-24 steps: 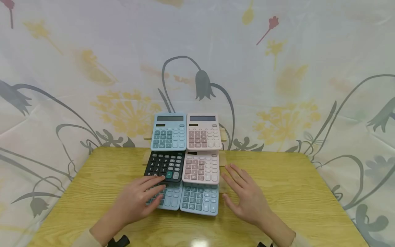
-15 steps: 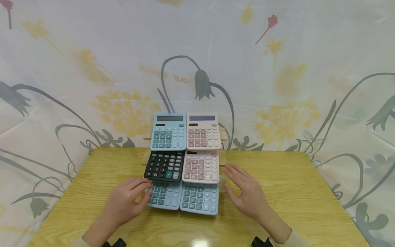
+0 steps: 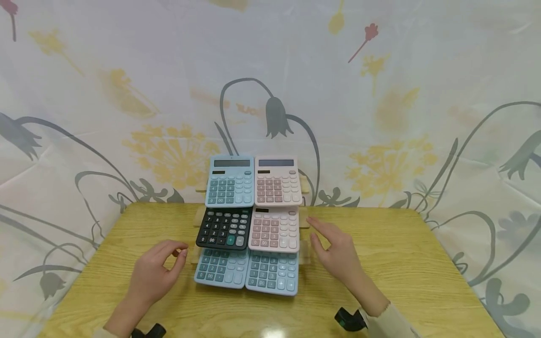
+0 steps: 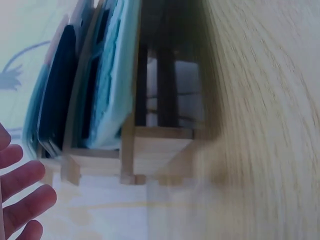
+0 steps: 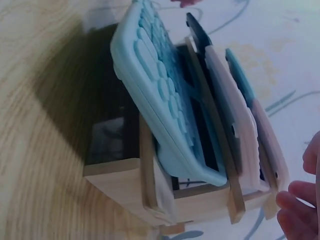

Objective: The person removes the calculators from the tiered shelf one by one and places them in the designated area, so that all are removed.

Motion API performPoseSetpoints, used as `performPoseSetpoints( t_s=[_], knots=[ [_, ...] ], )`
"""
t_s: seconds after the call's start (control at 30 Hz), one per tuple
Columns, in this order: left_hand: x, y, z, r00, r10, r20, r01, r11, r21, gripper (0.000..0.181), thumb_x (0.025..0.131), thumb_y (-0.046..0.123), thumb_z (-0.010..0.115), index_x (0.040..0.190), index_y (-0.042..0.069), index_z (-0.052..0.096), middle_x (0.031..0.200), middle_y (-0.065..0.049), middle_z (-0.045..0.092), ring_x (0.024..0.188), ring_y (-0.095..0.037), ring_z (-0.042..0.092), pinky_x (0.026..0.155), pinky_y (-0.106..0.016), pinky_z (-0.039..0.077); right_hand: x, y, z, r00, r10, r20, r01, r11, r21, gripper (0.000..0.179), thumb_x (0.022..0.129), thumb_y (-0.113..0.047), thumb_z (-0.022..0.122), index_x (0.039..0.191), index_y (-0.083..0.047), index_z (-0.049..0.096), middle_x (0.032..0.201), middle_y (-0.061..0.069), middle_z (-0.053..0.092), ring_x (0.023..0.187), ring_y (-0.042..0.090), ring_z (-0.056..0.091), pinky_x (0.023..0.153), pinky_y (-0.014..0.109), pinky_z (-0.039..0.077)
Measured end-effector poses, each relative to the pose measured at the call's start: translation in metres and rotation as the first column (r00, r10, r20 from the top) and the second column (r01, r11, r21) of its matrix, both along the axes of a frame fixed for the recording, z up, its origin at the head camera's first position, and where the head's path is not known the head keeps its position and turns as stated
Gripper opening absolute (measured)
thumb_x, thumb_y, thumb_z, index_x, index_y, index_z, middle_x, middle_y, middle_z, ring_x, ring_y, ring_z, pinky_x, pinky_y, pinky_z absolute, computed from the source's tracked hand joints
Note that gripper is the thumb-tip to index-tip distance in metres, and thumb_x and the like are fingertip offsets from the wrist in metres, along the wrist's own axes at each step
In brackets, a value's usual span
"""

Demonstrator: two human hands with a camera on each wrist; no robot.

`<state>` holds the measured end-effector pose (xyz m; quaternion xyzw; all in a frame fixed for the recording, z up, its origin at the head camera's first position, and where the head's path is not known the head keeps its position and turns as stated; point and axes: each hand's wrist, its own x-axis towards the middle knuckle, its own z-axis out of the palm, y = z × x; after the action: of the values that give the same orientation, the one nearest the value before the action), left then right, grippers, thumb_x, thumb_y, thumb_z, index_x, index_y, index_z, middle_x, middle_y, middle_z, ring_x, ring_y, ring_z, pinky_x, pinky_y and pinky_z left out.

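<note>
Calculators lean in pairs on a tiered wooden rack [image 5: 200,200]. At the top stand a blue calculator [image 3: 230,182] and a pink calculator [image 3: 278,182]. The middle tier bears a black calculator [image 3: 224,228] and a second pink one. Below are two more blue calculators, the front left one [image 3: 224,267] and the front right one [image 3: 272,272]. My left hand [image 3: 156,270] hovers left of the rack, fingers loosely bent, holding nothing. To the right, my right hand [image 3: 336,249] is spread with nothing in it, fingertips close to the rack's middle tier; contact cannot be made out.
The rack stands on a yellow wood-grain table [image 3: 401,263], near its back edge. Behind it hangs a floral cloth [image 3: 177,94]. Black wrist straps show at the bottom of the head view.
My left hand has drawn back from the black and lower blue calculators, moving left and uncovering their keys. My right hand has shifted slightly, staying beside the rack. The calculators keep their places.
</note>
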<state>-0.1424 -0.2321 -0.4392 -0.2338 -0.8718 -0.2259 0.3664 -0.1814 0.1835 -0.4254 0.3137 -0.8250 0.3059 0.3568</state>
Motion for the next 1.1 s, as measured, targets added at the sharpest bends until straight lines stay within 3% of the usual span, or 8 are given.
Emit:
performPoseSetpoints(
  t_s=[0.23,0.4,0.6,0.83,0.97,1.1],
  knots=[
    [-0.004,-0.004,-0.011,0.998,0.022,0.062,-0.023,0.999,0.025,0.016,0.08,0.004,0.074,0.094,0.012,0.07,0.089,0.004,0.07,0.074,-0.01,0.062,0.063,-0.031,0.052,-0.014,0.0,0.006,1.0,-0.025,-0.011,0.024,0.997,-0.077,0.034,0.084,0.006,0.068,0.117,0.003,0.07,0.106,0.015,0.074,0.084,0.026,0.072,0.067,0.037,0.057],
    [-0.006,-0.003,-0.019,0.99,0.026,0.137,-0.034,0.998,0.061,0.018,0.082,0.002,0.074,0.096,0.012,0.07,0.09,0.004,0.07,0.076,-0.01,0.061,0.065,-0.032,0.052,-0.02,-0.001,0.013,0.999,-0.031,0.033,0.035,0.99,-0.134,0.031,0.086,0.006,0.067,0.117,0.003,0.071,0.101,0.015,0.074,0.087,0.028,0.073,0.07,0.037,0.058],
    [-0.009,-0.006,-0.025,0.977,-0.03,0.211,0.0,0.99,0.144,0.02,0.084,-0.003,0.073,0.1,0.008,0.07,0.094,0.002,0.071,0.08,-0.01,0.061,0.073,-0.024,0.05,-0.025,-0.003,0.017,0.996,-0.021,0.084,0.036,0.985,-0.17,0.03,0.087,0.007,0.068,0.117,0.002,0.071,0.104,0.016,0.074,0.09,0.029,0.072,0.07,0.04,0.058],
    [-0.014,-0.009,-0.032,0.972,-0.132,0.193,0.088,0.972,0.22,0.027,0.081,-0.011,0.073,0.103,0.004,0.07,0.099,0.001,0.071,0.083,-0.013,0.063,0.076,-0.021,0.049,-0.031,-0.008,0.02,0.987,0.011,0.162,0.029,0.969,-0.244,0.028,0.089,0.006,0.068,0.117,0.002,0.071,0.104,0.015,0.074,0.093,0.029,0.072,0.074,0.041,0.057],
    [-0.017,-0.008,-0.035,0.969,-0.183,0.164,0.141,0.961,0.239,0.03,0.079,-0.013,0.072,0.104,0.003,0.07,0.102,-0.001,0.071,0.084,-0.018,0.064,0.08,-0.018,0.047,-0.034,-0.013,0.023,0.973,0.031,0.229,0.043,0.95,-0.31,0.027,0.091,0.004,0.068,0.117,0.002,0.071,0.106,0.014,0.074,0.095,0.028,0.071,0.077,0.028,0.056],
    [-0.019,-0.006,-0.039,0.968,-0.173,0.183,0.132,0.967,0.219,0.03,0.079,-0.009,0.074,0.105,0.005,0.07,0.107,-0.001,0.07,0.09,-0.018,0.065,0.08,-0.025,0.05,-0.038,-0.016,0.024,0.955,0.055,0.291,0.059,0.928,-0.368,0.026,0.091,0.003,0.068,0.117,0.004,0.07,0.106,0.017,0.073,0.095,0.032,0.071,0.077,0.014,0.05]
  ],
)
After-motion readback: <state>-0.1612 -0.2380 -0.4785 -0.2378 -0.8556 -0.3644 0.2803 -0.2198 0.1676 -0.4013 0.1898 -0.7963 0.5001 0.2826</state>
